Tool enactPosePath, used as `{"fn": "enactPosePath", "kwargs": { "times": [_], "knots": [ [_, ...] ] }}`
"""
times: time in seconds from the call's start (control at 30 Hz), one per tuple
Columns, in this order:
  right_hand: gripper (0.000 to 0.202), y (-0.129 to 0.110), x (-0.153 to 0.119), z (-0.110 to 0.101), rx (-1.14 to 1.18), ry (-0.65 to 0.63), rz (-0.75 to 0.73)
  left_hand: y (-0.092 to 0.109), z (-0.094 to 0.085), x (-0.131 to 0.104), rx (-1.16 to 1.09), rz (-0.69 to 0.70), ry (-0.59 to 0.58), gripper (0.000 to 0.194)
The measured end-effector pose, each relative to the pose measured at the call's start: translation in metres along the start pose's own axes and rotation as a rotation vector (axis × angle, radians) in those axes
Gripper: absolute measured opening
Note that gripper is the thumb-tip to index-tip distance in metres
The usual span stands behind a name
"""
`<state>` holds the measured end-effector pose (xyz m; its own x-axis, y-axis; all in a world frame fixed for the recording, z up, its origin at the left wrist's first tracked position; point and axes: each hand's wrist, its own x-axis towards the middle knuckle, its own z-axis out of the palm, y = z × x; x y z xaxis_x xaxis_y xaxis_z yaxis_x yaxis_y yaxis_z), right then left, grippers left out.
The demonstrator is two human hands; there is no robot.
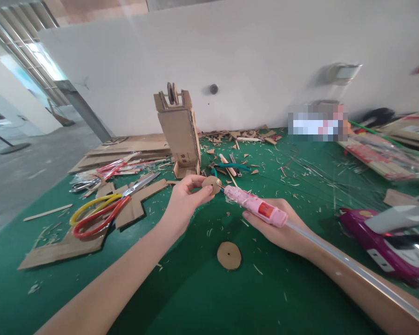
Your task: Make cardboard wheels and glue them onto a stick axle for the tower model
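Observation:
Between the fingers of my left hand [186, 202] is a small cardboard disc [209, 184] with a dark hole in its middle. My right hand [282, 228] is wrapped round a pink hot glue gun [247, 201], whose nozzle meets or nearly meets the disc's right edge. A clear glue stick [335, 256] runs out of the gun's back along my right forearm. Below the hands, a larger round cardboard disc [229, 255] with a centre hole lies flat on the green table. Behind my left hand stands an upright cardboard tower [178, 132] with a cardboard wheel [172, 93] at its top.
Scissors with yellow and red handles [101, 209] rest on cardboard scraps [70, 246] at the left. Teal-handled pliers [232, 166] lie behind the hands. A purple and white device [384, 242] sits at the right. Cardboard bits [244, 136] are piled near the wall [251, 56].

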<state>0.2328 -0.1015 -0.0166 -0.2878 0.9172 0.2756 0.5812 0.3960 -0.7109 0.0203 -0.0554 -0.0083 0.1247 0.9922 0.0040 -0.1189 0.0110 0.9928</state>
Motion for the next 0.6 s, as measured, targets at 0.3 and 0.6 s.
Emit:
{"fn": "enactPosePath", "kwargs": {
  "times": [0.3, 0.6],
  "knots": [
    [0.038, 0.0037, 0.0001, 0.0018, -0.026, 0.020, -0.028, -0.0005, 0.0028, -0.0020, 0.088, 0.024, 0.019, 0.028],
    [0.035, -0.0001, 0.0009, 0.0009, -0.050, 0.010, -0.028, -0.0024, 0.0068, -0.0028, 0.102, -0.030, 0.020, 0.033]
  ]
}}
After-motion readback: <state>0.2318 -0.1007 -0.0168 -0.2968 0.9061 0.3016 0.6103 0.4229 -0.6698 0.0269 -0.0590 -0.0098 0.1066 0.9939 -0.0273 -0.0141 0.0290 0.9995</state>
